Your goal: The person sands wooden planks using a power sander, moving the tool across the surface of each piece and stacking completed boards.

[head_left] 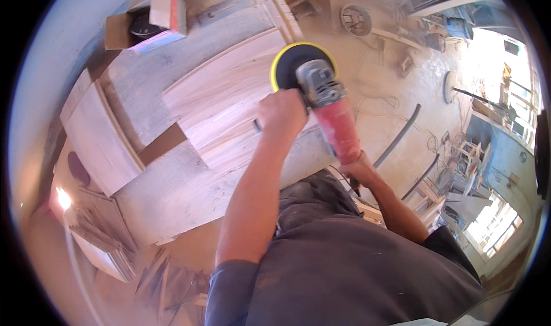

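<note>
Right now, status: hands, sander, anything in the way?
Left hand gripping red sander near its disc, right hand at its rear. Disc overlaps wooden panel in view; contact unclear. Open carton off left, apart from sander.

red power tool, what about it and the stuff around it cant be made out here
All in the head view:
Underside of the yellow-rimmed disc: faces away from the camera.
Side handle: mostly hidden by the left hand.
Rear end of the red power tool: partly covered by the right hand.
Bottom of the cardboard box: hidden by its walls and dark contents.
Outside the lower-right window: washed out by glare.
</note>
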Available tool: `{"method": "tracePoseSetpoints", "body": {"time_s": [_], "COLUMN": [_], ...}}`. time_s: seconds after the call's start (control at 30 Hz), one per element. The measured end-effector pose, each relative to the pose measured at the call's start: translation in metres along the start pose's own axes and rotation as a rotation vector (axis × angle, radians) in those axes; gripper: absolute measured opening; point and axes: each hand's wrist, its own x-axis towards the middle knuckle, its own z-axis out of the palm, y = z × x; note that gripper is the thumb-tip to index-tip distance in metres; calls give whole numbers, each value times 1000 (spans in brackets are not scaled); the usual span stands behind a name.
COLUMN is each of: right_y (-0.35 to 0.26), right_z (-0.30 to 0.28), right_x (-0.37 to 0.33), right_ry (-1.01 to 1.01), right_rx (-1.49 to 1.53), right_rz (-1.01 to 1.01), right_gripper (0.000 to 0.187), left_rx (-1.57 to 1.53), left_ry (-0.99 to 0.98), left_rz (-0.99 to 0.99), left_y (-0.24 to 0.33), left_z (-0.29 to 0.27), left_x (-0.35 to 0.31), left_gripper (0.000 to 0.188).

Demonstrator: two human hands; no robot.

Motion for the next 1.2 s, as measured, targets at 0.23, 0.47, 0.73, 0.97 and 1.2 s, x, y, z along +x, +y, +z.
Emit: {"method": "tracePoseSetpoints", "body": {"time_s": [0.23,0.47,0.73,0.97,1.2], "right_y": [-24,-97,-104,-77,-163], "right_z": [12,61,138,184,174], "right_x": [28,27,27,-26,18], "right_ry": [-48,-199,-353,-838,-483], "right_rx": [69,-199,-451,-409,-686], "right_rz": [3,-234,-260,-297,-722], "right_gripper": [15,14,40,58,85], "left_rx": [49,1,-84,-139,-139], "left_ry": [110,182,400,369,340], "left_rz": [-11,-252,-435,-581,-844], "left_y": [-18,-105,-199,-254,-251], "left_z": [-29,-45,-12,40,102], "left_x": [25,-4,-88,-227,-348], "left_gripper": [24,27,27,20,22]}}
